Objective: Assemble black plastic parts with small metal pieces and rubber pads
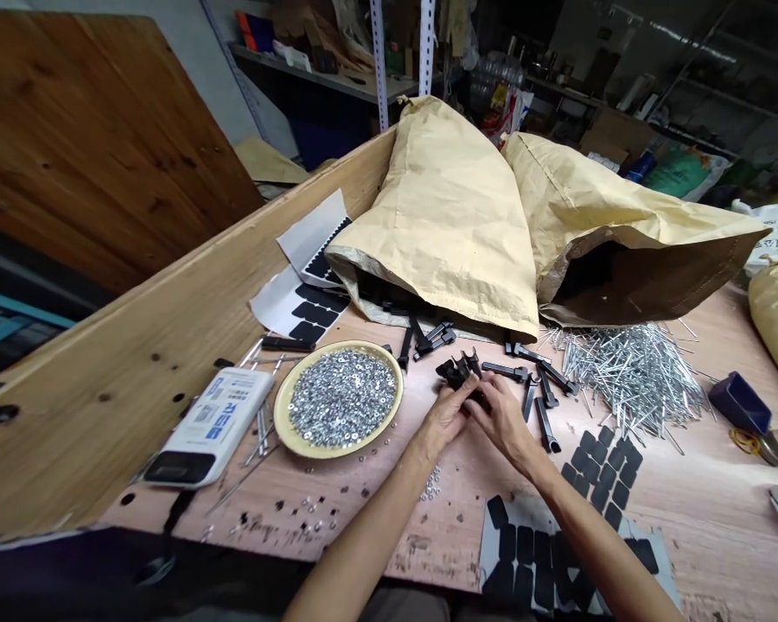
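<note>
My left hand [446, 413] and my right hand [500, 415] meet at the middle of the wooden table [700, 510]. Both are closed together on a black plastic part [459, 371] that sticks up past my fingertips. Several more black plastic parts [532, 380] lie loose just beyond my hands. A yellow plate [283, 406] heaped with small silver nuts stands to the left of my left hand. A pile of thin metal pins [628, 371] lies to the right.
Two tan paper sacks [454, 216] lie open on their sides at the back, black parts spilling out. Sheets of black adhesive pads [596, 475] lie right and near. A white device [211, 423] rests left. A blue container [739, 402] sits far right. A raised wooden board [136, 363] borders the left.
</note>
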Demonstrator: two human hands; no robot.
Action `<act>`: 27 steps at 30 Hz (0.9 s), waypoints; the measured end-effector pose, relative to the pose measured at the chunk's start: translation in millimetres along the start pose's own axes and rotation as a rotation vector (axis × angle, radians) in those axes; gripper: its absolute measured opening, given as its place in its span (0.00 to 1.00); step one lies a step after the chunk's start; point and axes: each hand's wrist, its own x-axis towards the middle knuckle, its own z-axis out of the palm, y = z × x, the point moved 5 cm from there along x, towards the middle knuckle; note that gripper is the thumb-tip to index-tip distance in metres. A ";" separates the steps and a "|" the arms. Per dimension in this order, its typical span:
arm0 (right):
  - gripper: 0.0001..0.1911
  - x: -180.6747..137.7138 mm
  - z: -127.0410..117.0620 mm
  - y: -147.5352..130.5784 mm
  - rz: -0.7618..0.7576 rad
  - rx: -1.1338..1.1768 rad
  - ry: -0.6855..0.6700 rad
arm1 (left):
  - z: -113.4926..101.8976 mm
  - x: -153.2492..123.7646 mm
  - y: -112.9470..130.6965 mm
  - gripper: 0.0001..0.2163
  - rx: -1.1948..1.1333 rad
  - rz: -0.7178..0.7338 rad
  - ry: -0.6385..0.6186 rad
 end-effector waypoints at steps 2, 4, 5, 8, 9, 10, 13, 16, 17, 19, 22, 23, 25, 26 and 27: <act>0.13 8.6 -0.2 9.2 0.009 -0.034 -0.038 | -2.2 -0.4 2.1 0.19 0.014 0.024 0.050; 0.14 19.8 -3.6 26.8 0.053 -0.152 -0.037 | -5.6 -0.8 4.1 0.19 0.043 0.026 0.114; 0.16 25.3 -4.7 35.4 0.068 -0.235 -0.050 | -7.1 -1.1 4.8 0.18 0.064 0.021 0.140; 0.22 37.1 -3.7 51.3 0.065 -0.432 -0.160 | -8.0 -1.8 5.8 0.16 0.132 0.010 0.155; 0.22 38.9 -4.8 51.3 0.046 -0.444 -0.165 | -7.2 -1.9 5.9 0.16 0.140 0.008 0.140; 0.21 39.6 -8.1 48.5 0.022 -0.424 -0.126 | -6.2 -1.9 5.9 0.17 0.138 0.006 0.121; 0.14 32.0 -27.1 31.4 0.004 -0.220 0.219 | -2.6 -2.1 2.8 0.18 0.099 -0.037 0.062; 0.09 8.2 -30.8 14.0 0.093 0.038 0.490 | 2.0 -3.9 -4.0 0.18 0.054 -0.079 0.012; 0.08 -0.5 -25.7 7.6 0.114 0.090 0.506 | 3.4 -5.2 -6.1 0.18 0.032 -0.070 0.002; 0.06 -17.4 -12.6 -5.5 0.121 0.116 0.482 | 6.0 -9.1 -9.8 0.19 -0.003 -0.038 -0.015; 0.06 -41.5 -3.8 -17.1 0.087 0.066 0.462 | 9.1 -16.9 -16.2 0.23 0.025 -0.026 -0.035; 0.06 -48.7 -5.2 -17.6 0.079 0.061 0.450 | 10.1 -19.9 -18.4 0.23 0.054 -0.029 -0.037; 0.08 -62.0 -14.1 -13.5 0.087 0.061 0.403 | 12.9 -26.1 -22.2 0.23 0.115 -0.015 -0.044; 0.09 -68.2 -21.3 -9.0 0.109 0.055 0.385 | 14.9 -29.2 -23.5 0.22 0.148 0.012 -0.053; 0.10 -74.2 -29.8 -2.8 0.144 0.042 0.377 | 17.2 -32.2 -24.5 0.21 0.185 0.049 -0.061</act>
